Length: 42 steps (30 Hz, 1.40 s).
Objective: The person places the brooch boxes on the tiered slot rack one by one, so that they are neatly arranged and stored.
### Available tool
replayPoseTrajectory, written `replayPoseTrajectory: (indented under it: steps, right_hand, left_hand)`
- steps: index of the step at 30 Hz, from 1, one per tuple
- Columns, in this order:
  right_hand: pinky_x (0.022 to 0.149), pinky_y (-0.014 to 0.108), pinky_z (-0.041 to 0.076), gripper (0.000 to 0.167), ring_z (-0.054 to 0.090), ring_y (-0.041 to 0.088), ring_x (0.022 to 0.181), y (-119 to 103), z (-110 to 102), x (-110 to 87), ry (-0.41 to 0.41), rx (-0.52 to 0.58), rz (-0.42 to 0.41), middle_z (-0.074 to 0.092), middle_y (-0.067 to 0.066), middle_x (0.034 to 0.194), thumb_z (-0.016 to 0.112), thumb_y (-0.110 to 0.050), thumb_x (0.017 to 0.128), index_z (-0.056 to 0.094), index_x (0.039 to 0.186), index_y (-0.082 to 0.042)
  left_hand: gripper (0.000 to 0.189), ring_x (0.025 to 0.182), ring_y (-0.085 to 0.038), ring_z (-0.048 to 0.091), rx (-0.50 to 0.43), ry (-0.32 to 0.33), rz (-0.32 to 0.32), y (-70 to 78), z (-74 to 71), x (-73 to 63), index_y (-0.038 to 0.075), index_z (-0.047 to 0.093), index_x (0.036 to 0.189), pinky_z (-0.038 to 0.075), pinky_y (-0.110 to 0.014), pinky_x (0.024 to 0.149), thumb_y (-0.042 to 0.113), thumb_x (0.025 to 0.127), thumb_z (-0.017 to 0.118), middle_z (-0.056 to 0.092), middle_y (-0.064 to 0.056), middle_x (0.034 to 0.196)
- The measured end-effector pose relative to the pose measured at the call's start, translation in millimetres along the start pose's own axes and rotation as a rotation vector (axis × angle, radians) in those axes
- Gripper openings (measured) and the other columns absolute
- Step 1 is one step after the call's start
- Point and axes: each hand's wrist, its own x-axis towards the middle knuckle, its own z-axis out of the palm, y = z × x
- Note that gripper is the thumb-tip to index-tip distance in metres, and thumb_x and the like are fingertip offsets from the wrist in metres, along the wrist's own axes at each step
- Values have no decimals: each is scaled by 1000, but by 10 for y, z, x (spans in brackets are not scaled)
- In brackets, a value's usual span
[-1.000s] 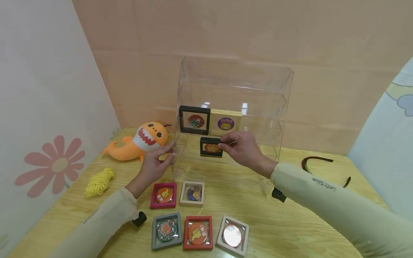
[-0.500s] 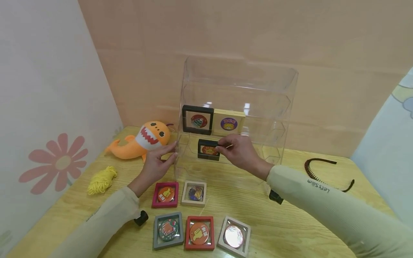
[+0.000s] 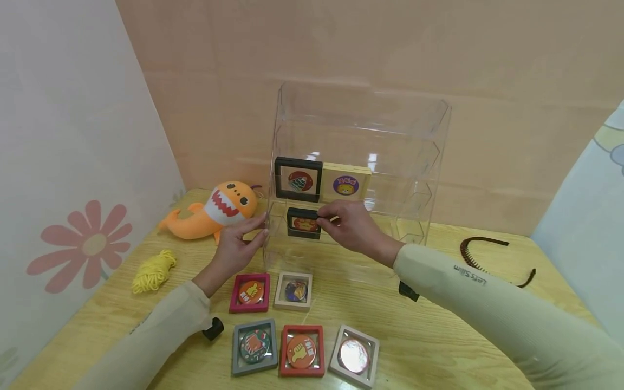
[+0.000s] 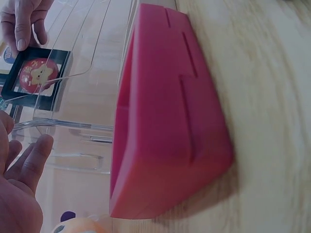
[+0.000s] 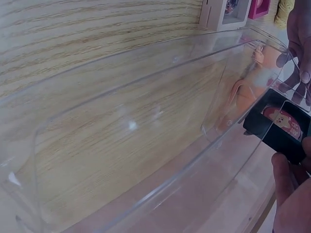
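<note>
A clear acrylic display rack (image 3: 361,128) with stepped tiers stands at the back of the table. My right hand (image 3: 353,225) pinches the right edge of a small black display frame (image 3: 303,223) that holds a red badge, upright at a lower tier near the rack's left end. That frame's badge (image 4: 39,75) shows a yellow star shape in the left wrist view. My left hand (image 3: 234,249) grips the rack's left side edge between thumb and fingers. On the tier above, a larger black frame (image 3: 298,180) stands beside a cream frame (image 3: 346,184) with a purple bear badge.
Several framed badges lie before the rack: magenta (image 3: 249,293), beige (image 3: 293,291), grey (image 3: 254,347), red (image 3: 301,351) and off-white (image 3: 354,356). An orange shark plush (image 3: 209,214) and yellow cord (image 3: 153,271) lie left. A dark headband (image 3: 468,252) lies right.
My right hand has carried the small black frame leftward along the tier, closer to the rack's left end. The left hand keeps its place on the rack's side.
</note>
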Motion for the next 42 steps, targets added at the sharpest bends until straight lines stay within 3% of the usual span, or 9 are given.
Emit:
replayPoseTrajectory:
  steps: [4, 11, 15, 21, 28, 36, 42]
  right_hand:
    - [67, 20, 56, 8, 66, 13, 79, -19, 18, 31, -13, -18, 2, 70, 5, 89, 67, -5, 87, 73, 92, -2]
    - [69, 22, 56, 10, 66, 13, 81, -64, 79, 91, -34, -60, 9, 71, 6, 92, 67, -7, 88, 74, 95, -3]
    - [70, 25, 56, 11, 66, 13, 81, -102, 125, 153, -52, -77, -6, 71, 6, 92, 67, -8, 89, 73, 96, -4]
    - [72, 26, 56, 12, 66, 14, 83, -150, 174, 215, -68, -77, -19, 70, 7, 94, 67, -9, 88, 73, 98, -3]
    - [71, 26, 55, 12, 66, 13, 83, -175, 170, 222, -83, -74, 8, 70, 6, 95, 68, -9, 88, 73, 98, -3]
    - [70, 31, 55, 15, 64, 17, 87, -203, 152, 199, -81, -104, 57, 69, 6, 100, 67, -15, 90, 72, 101, -6]
    - [73, 33, 54, 16, 64, 18, 87, -187, 161, 174, -75, -115, 56, 69, 5, 102, 68, -16, 89, 71, 102, -7]
  left_hand:
    - [34, 90, -38, 65, 5, 3, 3, -1, 8, 6, -17, 59, 113, 55, -19, 65, -16, 80, 66, 62, -29, 108]
    - [35, 92, -39, 64, 12, 5, 10, -1, 14, -2, -17, 59, 113, 55, -24, 71, -16, 79, 66, 61, -29, 109]
    - [35, 92, -40, 64, -3, 11, -6, -6, -3, -23, -17, 58, 114, 54, -18, 68, -17, 80, 65, 61, -30, 109]
    - [35, 88, -41, 64, -36, 29, -41, -1, -11, -62, -17, 58, 114, 56, -22, 58, -18, 80, 64, 62, -30, 107]
    - [35, 91, -41, 63, -25, 29, -28, 26, -4, -65, -18, 58, 114, 57, -28, 59, -17, 80, 64, 61, -30, 108]
    - [35, 90, -40, 64, -76, 13, -25, 28, -14, -60, -18, 57, 116, 56, -22, 59, -18, 82, 62, 60, -31, 111]
    - [34, 91, -39, 64, -51, 17, -2, 16, -13, -59, -17, 58, 115, 55, -19, 63, -17, 81, 63, 60, -30, 111]
